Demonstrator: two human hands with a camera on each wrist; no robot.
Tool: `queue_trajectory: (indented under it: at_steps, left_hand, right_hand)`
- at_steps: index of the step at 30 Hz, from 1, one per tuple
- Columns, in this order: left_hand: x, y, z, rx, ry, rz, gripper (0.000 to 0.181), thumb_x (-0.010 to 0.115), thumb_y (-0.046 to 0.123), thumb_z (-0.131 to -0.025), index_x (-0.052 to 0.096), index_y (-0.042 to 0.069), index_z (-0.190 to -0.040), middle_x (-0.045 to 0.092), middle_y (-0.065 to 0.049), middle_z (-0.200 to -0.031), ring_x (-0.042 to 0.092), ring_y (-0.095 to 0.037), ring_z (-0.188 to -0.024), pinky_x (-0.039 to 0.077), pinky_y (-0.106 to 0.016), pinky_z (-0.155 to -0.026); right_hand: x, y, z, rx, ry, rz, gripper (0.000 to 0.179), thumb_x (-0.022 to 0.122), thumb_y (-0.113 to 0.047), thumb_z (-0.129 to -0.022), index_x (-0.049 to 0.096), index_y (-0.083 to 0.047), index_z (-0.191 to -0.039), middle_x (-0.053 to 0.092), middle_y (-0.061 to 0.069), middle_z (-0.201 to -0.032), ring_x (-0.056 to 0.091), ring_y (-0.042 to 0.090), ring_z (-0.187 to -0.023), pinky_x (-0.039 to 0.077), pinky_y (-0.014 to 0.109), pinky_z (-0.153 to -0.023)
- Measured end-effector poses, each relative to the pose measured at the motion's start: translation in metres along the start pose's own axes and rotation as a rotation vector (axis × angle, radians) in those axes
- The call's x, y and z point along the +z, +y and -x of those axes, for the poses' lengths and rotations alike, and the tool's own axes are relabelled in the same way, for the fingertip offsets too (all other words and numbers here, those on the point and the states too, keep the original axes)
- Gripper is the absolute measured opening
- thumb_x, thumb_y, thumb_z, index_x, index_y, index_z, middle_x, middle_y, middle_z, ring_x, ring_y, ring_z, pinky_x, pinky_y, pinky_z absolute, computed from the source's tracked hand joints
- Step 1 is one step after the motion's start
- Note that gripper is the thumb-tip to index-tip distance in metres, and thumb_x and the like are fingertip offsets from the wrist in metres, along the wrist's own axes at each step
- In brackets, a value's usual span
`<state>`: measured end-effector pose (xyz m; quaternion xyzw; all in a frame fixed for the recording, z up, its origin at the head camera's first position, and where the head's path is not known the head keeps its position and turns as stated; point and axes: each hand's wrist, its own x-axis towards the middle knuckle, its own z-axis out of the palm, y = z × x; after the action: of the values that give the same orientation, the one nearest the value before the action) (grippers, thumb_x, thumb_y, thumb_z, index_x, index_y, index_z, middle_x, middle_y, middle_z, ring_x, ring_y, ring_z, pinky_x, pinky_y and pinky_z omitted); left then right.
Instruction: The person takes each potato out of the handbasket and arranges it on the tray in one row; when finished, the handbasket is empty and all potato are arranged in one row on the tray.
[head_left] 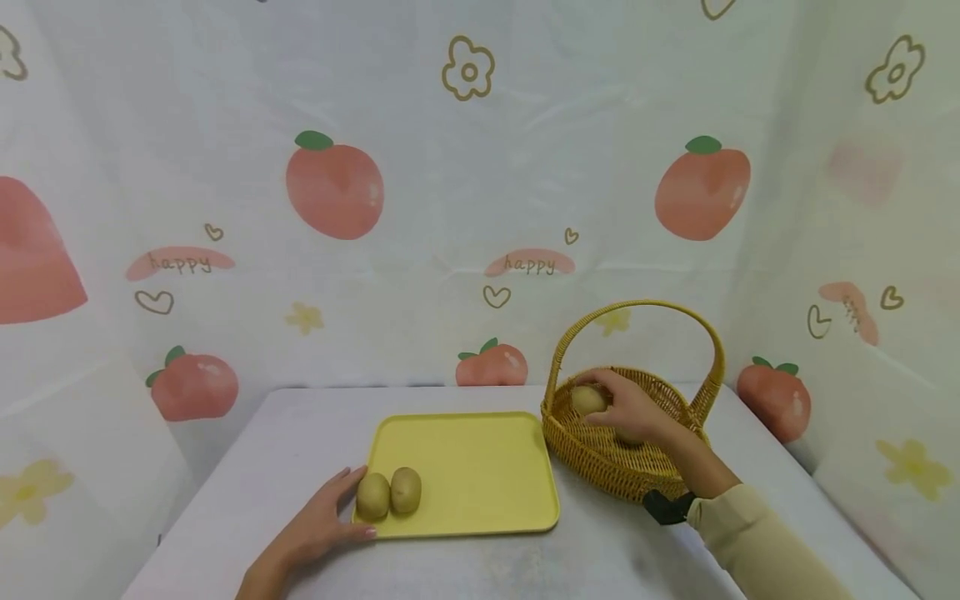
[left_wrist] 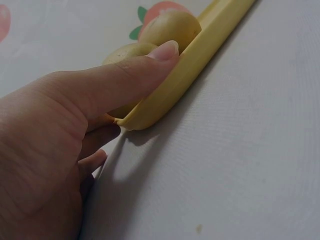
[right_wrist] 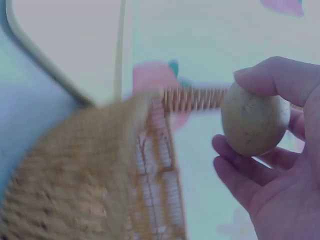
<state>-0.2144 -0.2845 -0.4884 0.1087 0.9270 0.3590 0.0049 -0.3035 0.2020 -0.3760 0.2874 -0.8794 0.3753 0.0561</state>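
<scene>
My right hand (head_left: 630,408) grips a potato (right_wrist: 255,120) between thumb and fingers, over the wicker basket (head_left: 600,471). Another potato (head_left: 628,437) lies in the basket, partly hidden by the hand. My left hand (head_left: 318,521) holds the near left corner of a yellow tray (head_left: 480,471). In the left wrist view, its thumb lies along the tray's front rim and the other fingers are by the corner. Two potatoes, a left one (head_left: 372,497) and a right one (head_left: 406,490), sit side by side in that corner of the tray.
The basket's tall arched handle (head_left: 645,302) rises above the right hand. Tray and basket stand close together on a white-covered table (head_left: 315,433). A white curtain (head_left: 420,317) with printed fruit hangs behind and at both sides.
</scene>
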Motion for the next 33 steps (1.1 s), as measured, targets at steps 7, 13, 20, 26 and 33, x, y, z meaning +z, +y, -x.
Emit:
queue_trajectory:
  at_steps: [7, 13, 20, 26, 33]
  left_hand:
    - [0.001, 0.000, 0.001, -0.004, -0.011, -0.017, 0.099, 0.086, 0.041, -0.069, 0.039, 0.000, -0.146, 0.029, -0.035, -0.148, 0.026, -0.055, -0.135, 0.021, -0.069, -0.106]
    - [0.001, 0.000, 0.001, -0.015, -0.013, 0.004, 0.101, 0.086, 0.042, -0.068, 0.039, 0.000, -0.146, 0.029, -0.035, -0.148, 0.025, -0.054, -0.135, 0.020, -0.069, -0.106]
    - [0.001, 0.001, 0.001, -0.019, -0.015, 0.008, 0.101, 0.086, 0.043, -0.067, 0.039, 0.000, -0.146, 0.028, -0.036, -0.148, 0.024, -0.056, -0.135, 0.019, -0.070, -0.106]
    - [0.000, 0.002, 0.000, -0.023, -0.021, 0.004, 0.100, 0.086, 0.042, -0.068, 0.039, 0.000, -0.147, 0.028, -0.036, -0.148, 0.023, -0.055, -0.135, 0.019, -0.070, -0.106]
    - [0.000, 0.002, -0.002, -0.018, -0.017, 0.008, 0.101, 0.085, 0.043, -0.068, 0.039, 0.001, -0.147, 0.028, -0.035, -0.149, 0.023, -0.055, -0.136, 0.018, -0.069, -0.107]
  right_hand:
    - [0.025, -0.029, 0.005, -0.098, 0.099, -0.121, 0.052, 0.079, -0.002, -0.077, 0.059, -0.004, -0.125, 0.056, 0.012, -0.119, 0.057, 0.023, -0.097, 0.053, 0.032, -0.080]
    - [0.053, -0.037, -0.002, -0.179, 0.098, -0.122, 0.054, 0.081, -0.004, -0.075, 0.059, -0.004, -0.125, 0.059, 0.008, -0.121, 0.059, 0.020, -0.103, 0.052, 0.032, -0.088]
    - [0.098, -0.042, -0.011, -0.189, 0.024, -0.069, 0.056, 0.082, -0.009, -0.074, 0.060, -0.011, -0.126, 0.062, 0.000, -0.116, 0.056, 0.015, -0.094, 0.051, 0.036, -0.085]
    - [0.142, -0.048, -0.023, -0.132, -0.095, -0.094, 0.058, 0.080, -0.007, -0.073, 0.059, -0.009, -0.128, 0.061, 0.000, -0.117, 0.056, 0.015, -0.099, 0.049, 0.038, -0.087]
    - [0.184, -0.057, -0.040, -0.101, -0.193, -0.083, 0.062, 0.078, -0.003, -0.070, 0.059, -0.008, -0.129, 0.062, -0.003, -0.115, 0.054, 0.011, -0.100, 0.048, 0.025, -0.081]
